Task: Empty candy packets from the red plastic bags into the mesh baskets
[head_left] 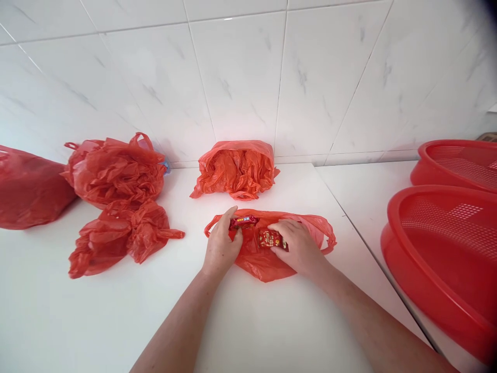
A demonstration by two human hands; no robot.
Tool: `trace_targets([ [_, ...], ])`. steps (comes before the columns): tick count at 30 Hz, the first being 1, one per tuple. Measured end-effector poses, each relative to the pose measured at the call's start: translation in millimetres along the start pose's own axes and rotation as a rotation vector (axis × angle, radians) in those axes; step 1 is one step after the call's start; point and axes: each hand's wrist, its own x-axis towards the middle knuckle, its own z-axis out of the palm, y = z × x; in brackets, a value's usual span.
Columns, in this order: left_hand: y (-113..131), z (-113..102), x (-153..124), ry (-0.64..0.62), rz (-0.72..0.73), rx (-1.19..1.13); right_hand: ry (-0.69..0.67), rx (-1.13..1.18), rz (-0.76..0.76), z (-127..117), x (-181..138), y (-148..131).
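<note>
Our left hand (219,247) pinches dark red snack packet (244,222); right hand (300,247) clamps red foil packet (269,239); both atop flat red plastic bag (267,267).

The flat red bag (267,267) is thin, crinkled plastic. It lies on its side on the white surface, near the centre of the scene, with its mouth facing far. One loop handle projects at its left end and one at its right end.

The left packet (243,222) is small, dark red with yellow print. It sits at the bag's far left edge, long axis left to right, pinched by the left hand (221,248).

The right packet (271,239) is small, red with gold print. It rests on the bag's middle, slightly tilted, gripped by the right hand (297,246).
</note>
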Motion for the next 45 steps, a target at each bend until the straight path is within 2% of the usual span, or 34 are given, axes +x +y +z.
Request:
trace_targets([
  [10,-6,2,3,-0.020,-0.023,0.004,0.054,0.072,-0.010,-2,0,-2],
  [18,-5,2,2,0.020,-0.082,-0.080,0.085,0.073,-0.017,-5,0,-3],
  [22,-4,2,2,0.016,-0.087,-0.066,0.139,-0.004,0.081,-16,3,1],
  [26,-3,1,2,0.023,-0.065,-0.041,0.074,-0.162,0.239,-26,2,7],
  [31,-6,2,3,0.029,-0.052,-0.042,-0.016,-0.336,0.217,-21,-1,12],
  [37,-8,3,3,0.025,-0.069,-0.053,-0.099,-0.327,0.256,-16,-2,10],
  [45,-3,2,2,0.040,-0.010,-0.102,-0.083,-0.298,0.245,-14,-1,14],
])
